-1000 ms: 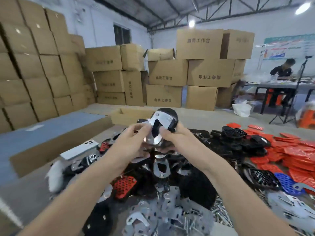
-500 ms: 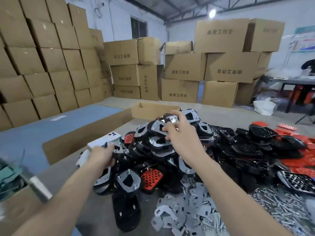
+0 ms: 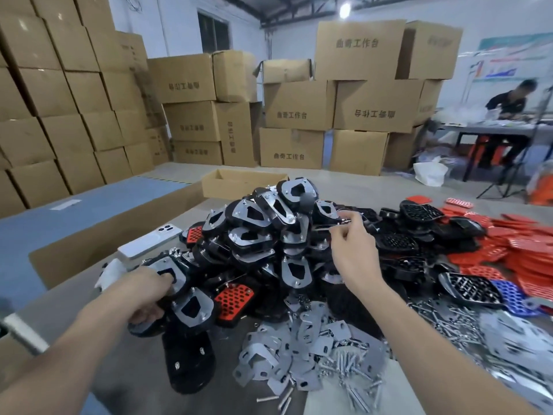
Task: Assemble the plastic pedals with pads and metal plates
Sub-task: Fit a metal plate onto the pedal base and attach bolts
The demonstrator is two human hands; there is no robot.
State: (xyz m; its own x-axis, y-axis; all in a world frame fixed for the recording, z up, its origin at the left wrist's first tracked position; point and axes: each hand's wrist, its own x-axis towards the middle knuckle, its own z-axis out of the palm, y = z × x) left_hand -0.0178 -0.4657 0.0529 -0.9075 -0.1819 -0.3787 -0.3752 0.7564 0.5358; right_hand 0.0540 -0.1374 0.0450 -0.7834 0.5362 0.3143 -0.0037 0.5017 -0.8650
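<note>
A heap of assembled black pedals (image 3: pixel 257 235) with silver metal plates fills the middle of the table. My left hand (image 3: pixel 149 292) grips one black pedal with a metal plate (image 3: pixel 173 277) at the heap's left foot, fingers curled round its edge. Over the heap's right slope my right hand (image 3: pixel 350 250) hovers with loosely curled fingers, and nothing shows in it. A red pad (image 3: pixel 235 298) shows in a pedal just right of my left hand. Loose metal plates (image 3: pixel 299 339) lie in front of the heap.
Screws (image 3: pixel 350 372) are scattered near the front edge. Red pads (image 3: pixel 523 250), a blue pad (image 3: pixel 508 292) and black grid pads (image 3: pixel 469 289) lie to the right. A white phone (image 3: pixel 149 239) sits left of the heap, an open carton (image 3: pixel 239 182) behind it.
My right hand has let go of the assembled pedal on top of the heap and drawn back to the right. My left hand has closed on a pedal at the heap's left foot.
</note>
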